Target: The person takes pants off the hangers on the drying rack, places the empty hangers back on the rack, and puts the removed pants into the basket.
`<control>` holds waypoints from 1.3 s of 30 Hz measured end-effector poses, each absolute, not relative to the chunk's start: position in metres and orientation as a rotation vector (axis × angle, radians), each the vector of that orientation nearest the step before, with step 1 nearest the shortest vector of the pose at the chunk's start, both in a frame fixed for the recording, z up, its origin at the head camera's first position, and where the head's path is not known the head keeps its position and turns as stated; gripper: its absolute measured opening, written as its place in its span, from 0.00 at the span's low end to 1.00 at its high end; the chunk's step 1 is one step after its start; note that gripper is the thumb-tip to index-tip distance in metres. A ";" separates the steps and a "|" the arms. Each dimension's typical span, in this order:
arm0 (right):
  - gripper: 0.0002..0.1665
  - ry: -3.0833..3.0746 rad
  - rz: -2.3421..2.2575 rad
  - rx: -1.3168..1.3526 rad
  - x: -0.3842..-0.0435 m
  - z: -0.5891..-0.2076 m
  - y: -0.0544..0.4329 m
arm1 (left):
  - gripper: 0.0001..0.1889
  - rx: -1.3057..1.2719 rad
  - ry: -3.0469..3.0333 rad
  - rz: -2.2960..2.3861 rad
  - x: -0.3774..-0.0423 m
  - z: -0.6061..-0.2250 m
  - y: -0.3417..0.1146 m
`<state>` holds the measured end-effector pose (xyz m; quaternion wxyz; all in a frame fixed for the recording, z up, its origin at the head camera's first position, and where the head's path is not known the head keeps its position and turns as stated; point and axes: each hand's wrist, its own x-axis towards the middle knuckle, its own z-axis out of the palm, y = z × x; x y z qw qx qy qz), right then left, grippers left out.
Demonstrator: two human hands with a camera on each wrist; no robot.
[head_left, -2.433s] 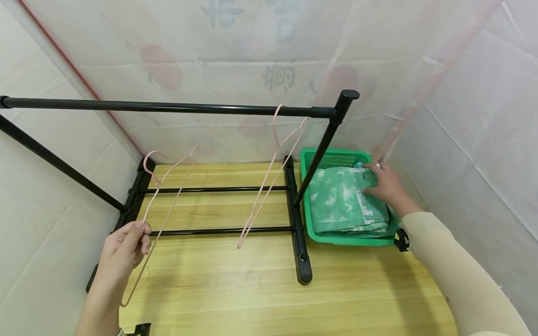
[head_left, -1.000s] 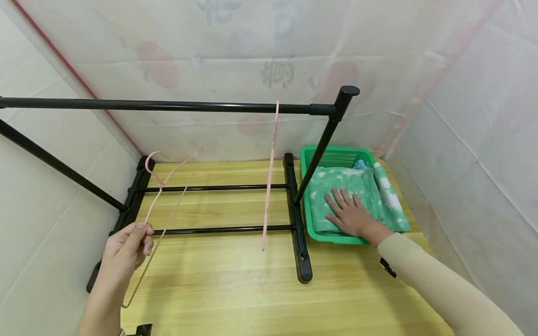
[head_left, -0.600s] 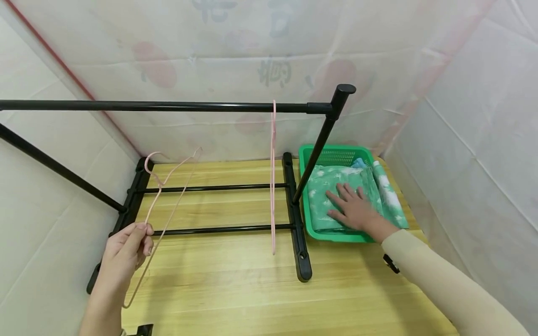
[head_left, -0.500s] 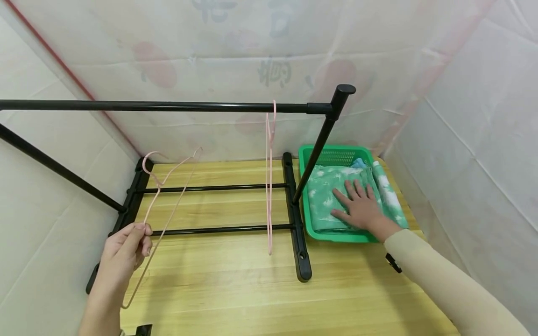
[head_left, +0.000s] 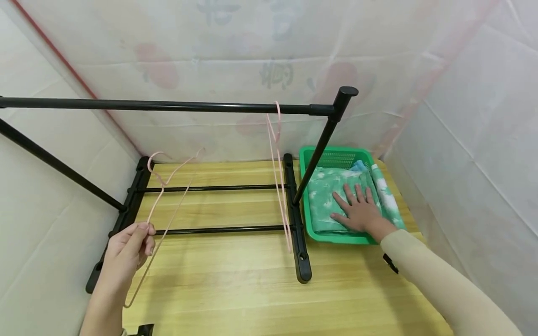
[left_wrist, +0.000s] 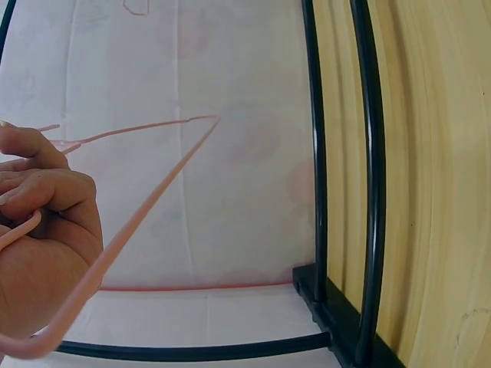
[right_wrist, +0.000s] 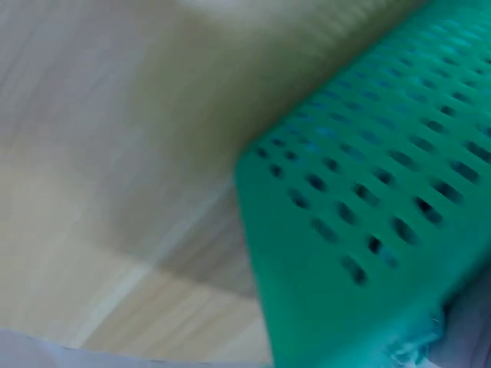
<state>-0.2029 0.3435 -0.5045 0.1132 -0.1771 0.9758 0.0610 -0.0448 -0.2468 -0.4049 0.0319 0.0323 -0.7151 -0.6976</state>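
Note:
My left hand (head_left: 123,252) pinches the side wire of a pink clothes hanger (left_wrist: 146,212) between thumb and fingers, left of the black garment rack's middle. On the right, my right hand (head_left: 360,213) rests with spread fingers on folded green-and-white tie-dye cloth (head_left: 321,198). That cloth lies in a green plastic basket (head_left: 336,150). A narrow fold of similar fabric (head_left: 385,192) lies along the basket's right side. Only the basket's perforated wall and a bit of cloth show clearly in the blurred right wrist view.
The rack's top bar (head_left: 168,105) crosses above the wooden table (head_left: 218,289). From its right part hangs another pink hanger (head_left: 278,135). A slanting post (head_left: 321,147) stands before the basket. White sheets enclose the back and both sides.
My right hand has moved from the basket's far right edge onto the cloth, and the narrow fabric fold now shows beside it. The hanging hanger has swung. My left hand stays nearly still.

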 end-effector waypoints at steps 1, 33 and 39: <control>0.49 2.871 0.165 -0.533 -0.204 -0.502 0.345 | 0.17 0.099 -2.199 -2.148 -0.045 -0.405 -0.247; 0.53 2.788 0.027 -0.517 -0.235 -0.488 0.308 | 0.17 0.128 -2.204 -2.152 -0.040 -0.404 -0.245; 0.53 2.734 0.128 -0.491 -0.232 -0.495 0.307 | 0.18 0.122 -2.204 -2.144 -0.040 -0.404 -0.243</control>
